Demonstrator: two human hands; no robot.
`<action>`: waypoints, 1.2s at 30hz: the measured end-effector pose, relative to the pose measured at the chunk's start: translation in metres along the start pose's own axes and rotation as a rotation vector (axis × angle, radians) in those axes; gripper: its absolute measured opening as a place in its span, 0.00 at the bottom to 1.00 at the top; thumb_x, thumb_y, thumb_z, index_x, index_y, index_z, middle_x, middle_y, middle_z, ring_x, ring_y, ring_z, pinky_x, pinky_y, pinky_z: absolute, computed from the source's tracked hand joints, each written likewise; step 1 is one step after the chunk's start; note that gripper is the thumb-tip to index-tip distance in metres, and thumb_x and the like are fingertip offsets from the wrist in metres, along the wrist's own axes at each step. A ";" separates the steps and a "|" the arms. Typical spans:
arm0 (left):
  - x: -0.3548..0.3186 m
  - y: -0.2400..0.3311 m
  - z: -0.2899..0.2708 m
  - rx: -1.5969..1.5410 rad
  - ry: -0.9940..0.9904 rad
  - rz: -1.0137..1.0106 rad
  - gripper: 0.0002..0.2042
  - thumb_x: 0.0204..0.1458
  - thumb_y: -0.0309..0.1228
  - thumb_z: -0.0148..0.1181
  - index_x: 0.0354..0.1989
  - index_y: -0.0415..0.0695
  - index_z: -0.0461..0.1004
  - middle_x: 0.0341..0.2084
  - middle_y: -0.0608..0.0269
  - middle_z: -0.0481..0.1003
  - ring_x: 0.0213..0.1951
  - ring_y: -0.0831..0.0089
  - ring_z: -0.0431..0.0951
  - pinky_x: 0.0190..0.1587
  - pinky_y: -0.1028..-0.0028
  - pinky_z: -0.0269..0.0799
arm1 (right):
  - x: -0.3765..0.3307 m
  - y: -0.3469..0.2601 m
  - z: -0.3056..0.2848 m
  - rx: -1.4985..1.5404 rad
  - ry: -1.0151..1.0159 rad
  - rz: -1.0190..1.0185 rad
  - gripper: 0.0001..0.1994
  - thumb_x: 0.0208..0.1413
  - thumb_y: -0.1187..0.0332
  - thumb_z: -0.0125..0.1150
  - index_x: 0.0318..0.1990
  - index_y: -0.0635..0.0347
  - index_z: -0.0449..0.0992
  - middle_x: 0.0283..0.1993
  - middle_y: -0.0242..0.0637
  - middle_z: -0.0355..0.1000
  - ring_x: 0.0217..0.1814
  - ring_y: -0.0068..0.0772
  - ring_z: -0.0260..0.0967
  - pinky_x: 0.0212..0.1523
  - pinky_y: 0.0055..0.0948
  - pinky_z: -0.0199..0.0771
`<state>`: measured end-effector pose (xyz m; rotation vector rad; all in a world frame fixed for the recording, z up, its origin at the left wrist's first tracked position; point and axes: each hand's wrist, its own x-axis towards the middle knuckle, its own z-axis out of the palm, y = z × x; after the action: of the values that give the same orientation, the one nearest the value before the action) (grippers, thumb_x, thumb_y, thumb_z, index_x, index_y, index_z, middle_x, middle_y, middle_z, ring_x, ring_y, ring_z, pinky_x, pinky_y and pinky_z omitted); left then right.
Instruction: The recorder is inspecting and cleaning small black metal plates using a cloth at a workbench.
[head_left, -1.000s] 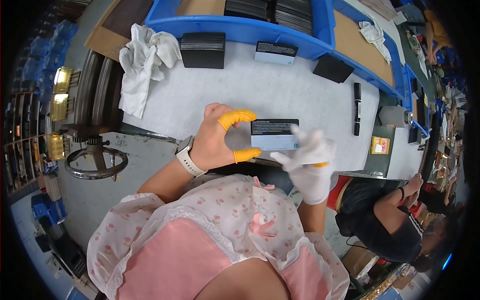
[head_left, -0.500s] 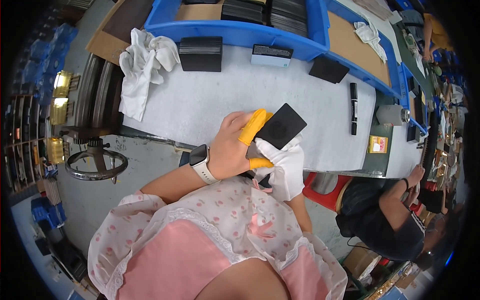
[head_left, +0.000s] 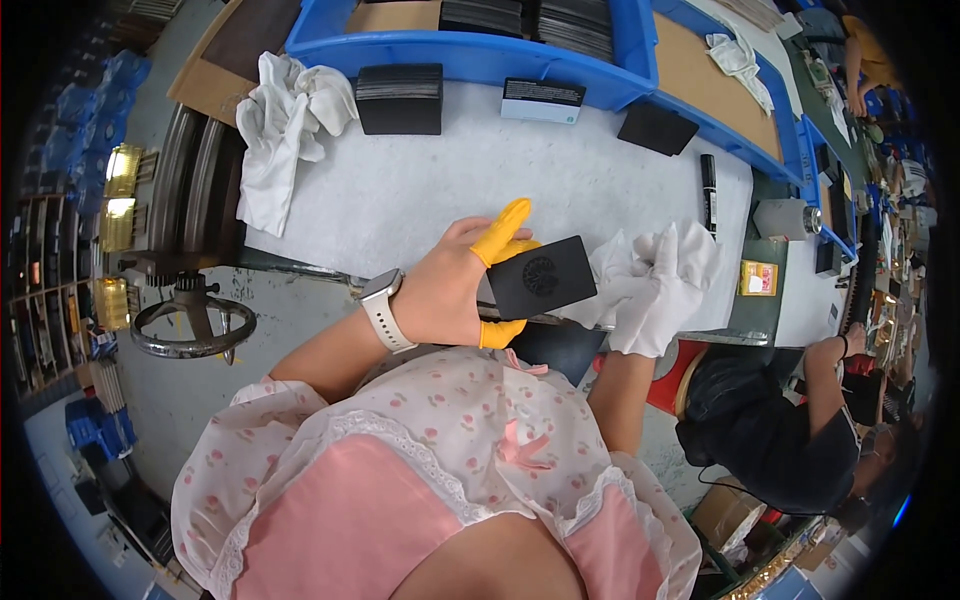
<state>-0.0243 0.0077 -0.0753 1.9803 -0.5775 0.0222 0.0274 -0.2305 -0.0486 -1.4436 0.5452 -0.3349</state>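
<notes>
My left hand [head_left: 455, 285] wears yellow finger cots on its thumb and fingers. It grips a thin black card [head_left: 563, 277] by its left end, the face turned up toward me. A dark round emblem shows on that face. To the right of the card is my right hand [head_left: 650, 305] in a white glove, apart from the card. Its fingers are drawn together on what looks like loose white cloth [head_left: 608, 265]; glove and cloth are hard to tell apart. Both hands are above the near edge of the white-covered table [head_left: 400, 190].
Toward the back stand a stack of black cards [head_left: 400, 100], a blue-and-black box [head_left: 542, 101] and a black flat piece [head_left: 657, 130]. Blue trays [head_left: 470, 62] lie behind. White gloves [head_left: 275, 150] rest at left, a black marker [head_left: 709, 195] at right. Another person [head_left: 770, 430] sits at right.
My right hand has moved from behind the card out to the right. The card has turned flatter and shifted slightly down, still in my left hand.
</notes>
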 end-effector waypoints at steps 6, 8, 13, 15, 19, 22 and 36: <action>0.002 0.002 0.005 -0.007 -0.057 0.019 0.56 0.41 0.38 0.79 0.78 0.39 0.49 0.54 0.54 0.80 0.59 0.60 0.78 0.72 0.57 0.55 | -0.019 0.010 0.005 -0.772 -0.829 -0.325 0.20 0.65 0.69 0.70 0.60 0.66 0.74 0.43 0.34 0.77 0.47 0.27 0.77 0.50 0.27 0.78; -0.001 0.002 0.003 -0.026 -0.108 0.012 0.56 0.41 0.38 0.78 0.79 0.39 0.48 0.54 0.57 0.80 0.58 0.61 0.79 0.71 0.57 0.54 | -0.009 0.007 0.020 -0.232 -0.607 -0.209 0.15 0.61 0.70 0.73 0.54 0.61 0.78 0.39 0.26 0.76 0.43 0.19 0.72 0.46 0.23 0.75; -0.001 0.000 -0.008 -0.082 -0.114 -0.021 0.58 0.42 0.36 0.79 0.80 0.40 0.45 0.59 0.56 0.78 0.64 0.59 0.73 0.72 0.59 0.52 | -0.005 -0.008 0.015 -0.022 -0.350 0.258 0.17 0.64 0.72 0.69 0.59 0.62 0.76 0.46 0.24 0.73 0.48 0.15 0.70 0.51 0.18 0.72; 0.000 -0.001 -0.007 -0.076 -0.128 -0.014 0.58 0.42 0.35 0.79 0.80 0.41 0.45 0.60 0.56 0.78 0.65 0.58 0.72 0.71 0.59 0.53 | -0.019 -0.004 0.013 -0.211 -0.660 -0.023 0.16 0.68 0.74 0.65 0.60 0.64 0.73 0.49 0.29 0.73 0.52 0.16 0.69 0.55 0.18 0.70; 0.000 -0.007 -0.008 0.061 0.044 -0.040 0.57 0.40 0.39 0.82 0.78 0.43 0.52 0.61 0.56 0.77 0.64 0.53 0.72 0.70 0.58 0.57 | -0.012 0.005 0.014 -0.056 -0.598 -0.053 0.17 0.67 0.75 0.65 0.61 0.66 0.74 0.53 0.28 0.72 0.56 0.16 0.67 0.59 0.20 0.69; -0.003 -0.012 -0.015 0.112 0.151 -0.166 0.48 0.36 0.44 0.85 0.69 0.43 0.69 0.62 0.57 0.76 0.62 0.49 0.72 0.68 0.58 0.63 | -0.018 -0.004 0.013 -0.044 -0.593 -0.090 0.16 0.68 0.74 0.65 0.61 0.66 0.74 0.54 0.29 0.72 0.56 0.17 0.68 0.59 0.20 0.68; -0.001 -0.013 -0.022 0.114 0.258 0.086 0.36 0.37 0.39 0.85 0.58 0.42 0.80 0.58 0.58 0.78 0.58 0.53 0.74 0.63 0.60 0.71 | -0.004 -0.012 0.005 -0.051 -0.275 0.045 0.22 0.73 0.54 0.60 0.62 0.63 0.72 0.22 0.24 0.66 0.19 0.11 0.56 0.19 0.17 0.51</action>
<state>-0.0148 0.0311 -0.0764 2.0208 -0.5011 0.3653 0.0279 -0.2251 -0.0364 -1.4946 0.3644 -0.0845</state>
